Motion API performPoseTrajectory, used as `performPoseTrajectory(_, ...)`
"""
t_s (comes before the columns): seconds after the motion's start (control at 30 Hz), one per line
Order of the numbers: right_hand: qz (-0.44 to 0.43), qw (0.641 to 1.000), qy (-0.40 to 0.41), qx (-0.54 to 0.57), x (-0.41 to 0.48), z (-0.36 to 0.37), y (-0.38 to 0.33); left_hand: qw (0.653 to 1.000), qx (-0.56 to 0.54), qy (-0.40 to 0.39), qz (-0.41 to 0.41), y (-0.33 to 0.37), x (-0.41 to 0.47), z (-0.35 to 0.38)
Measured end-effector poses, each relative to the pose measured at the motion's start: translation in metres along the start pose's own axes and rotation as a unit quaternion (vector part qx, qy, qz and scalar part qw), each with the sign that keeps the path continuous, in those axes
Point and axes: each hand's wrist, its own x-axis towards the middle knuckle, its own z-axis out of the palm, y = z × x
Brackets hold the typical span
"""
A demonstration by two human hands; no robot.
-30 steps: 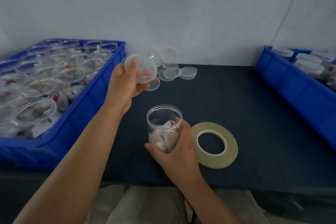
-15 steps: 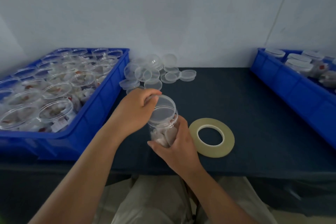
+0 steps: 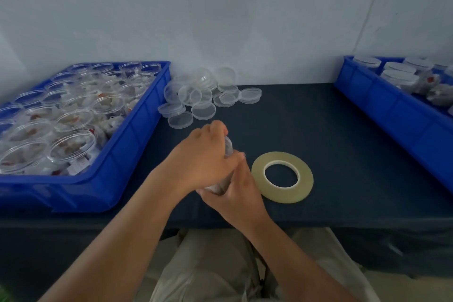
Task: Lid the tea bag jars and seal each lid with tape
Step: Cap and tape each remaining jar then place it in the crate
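Well, left hand (image 3: 203, 162) curls over a lid (image 3: 228, 146), seemingly seating it; right hand (image 3: 241, 193) grips the jar (image 3: 215, 187). Tape (image 3: 282, 176) lies untouched; a crate (image 3: 137, 147) of open jars waits.

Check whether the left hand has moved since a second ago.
Yes. The left hand came down from the loose lids toward the person and now grips the jar top, left of the tape roll.
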Motion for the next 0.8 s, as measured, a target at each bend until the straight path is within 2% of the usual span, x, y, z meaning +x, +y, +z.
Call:
performPoseTrajectory(0.13, -0.039, 0.998, 0.007, -0.04, 0.004, 0.0, 0.001, 0.993, 0.102, -0.023, 0.063, 0.005, 0.005, 0.007)
performPoseTrajectory(0.3, -0.045, 0.997, -0.001, -0.057, 0.009, -0.001, 0.003, 0.987, 0.095, 0.029, 0.125, -0.001, 0.009, 0.016)
performPoseTrajectory(0.4, -0.009, 0.999, -0.015, -0.034, 0.011, -0.003, 0.003, 0.978, 0.037, 0.046, 0.198, -0.01, 0.011, 0.015)
performPoseTrajectory(0.53, 0.028, 0.999, -0.025, 0.021, 0.011, -0.007, 0.006, 0.957, -0.087, 0.03, 0.277, -0.028, 0.016, 0.008)
performPoseTrajectory(0.63, 0.051, 0.997, -0.024, 0.049, 0.011, -0.008, 0.007, 0.963, -0.104, 0.018, 0.249, -0.029, 0.018, 0.0)
performPoseTrajectory(0.73, 0.056, 0.996, -0.007, 0.071, 0.009, -0.008, 0.008, 0.987, -0.026, 0.039, 0.151, -0.024, 0.011, -0.005)
performPoseTrajectory(0.8, 0.047, 0.997, -0.004, 0.068, 0.009, -0.008, 0.007, 0.996, -0.001, -0.002, 0.093, -0.022, 0.002, -0.007)
